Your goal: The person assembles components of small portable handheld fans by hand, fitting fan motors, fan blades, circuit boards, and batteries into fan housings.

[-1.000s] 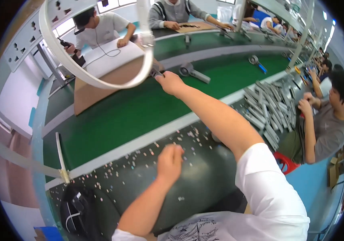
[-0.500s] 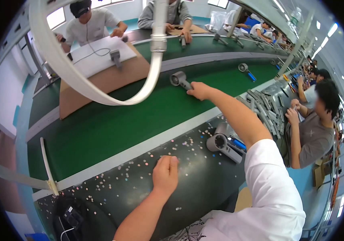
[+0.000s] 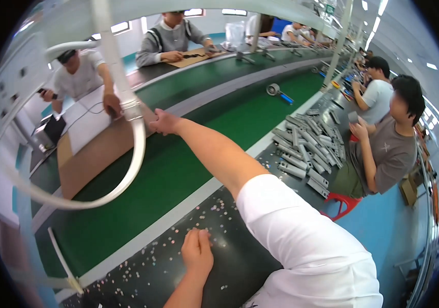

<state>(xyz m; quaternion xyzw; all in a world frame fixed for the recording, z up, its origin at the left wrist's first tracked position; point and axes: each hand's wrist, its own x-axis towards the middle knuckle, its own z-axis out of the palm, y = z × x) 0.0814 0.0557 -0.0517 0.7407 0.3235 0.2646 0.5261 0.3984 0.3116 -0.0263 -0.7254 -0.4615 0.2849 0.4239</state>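
Observation:
My right hand [image 3: 165,123] is stretched far out over the green conveyor belt [image 3: 214,123], fingers closed, beside a brown board [image 3: 99,153]. A blurred greyish piece of a hair dryer [image 3: 146,110] shows at its fingers; most of it is hidden behind the white tube [image 3: 138,138]. Near me, my left hand [image 3: 197,251] is curled closed above the dark worktable [image 3: 245,241]; whatever it may hold is hidden. Small pale round bits [image 3: 140,267] are scattered over the tabletop around it.
Another hair dryer [image 3: 276,91] with a blue part lies farther along the belt. Grey handle-shaped parts [image 3: 306,143] are piled at the right, before a seated co-worker [image 3: 391,138]. Across the belt, one person's hand [image 3: 112,105] reaches over a white sheet [image 3: 86,126]; another works on cardboard [image 3: 196,57].
My right hand has moved left across the belt with the hair dryer, to the brown board. The view has turned right. The person opposite has reached onto the white sheet.

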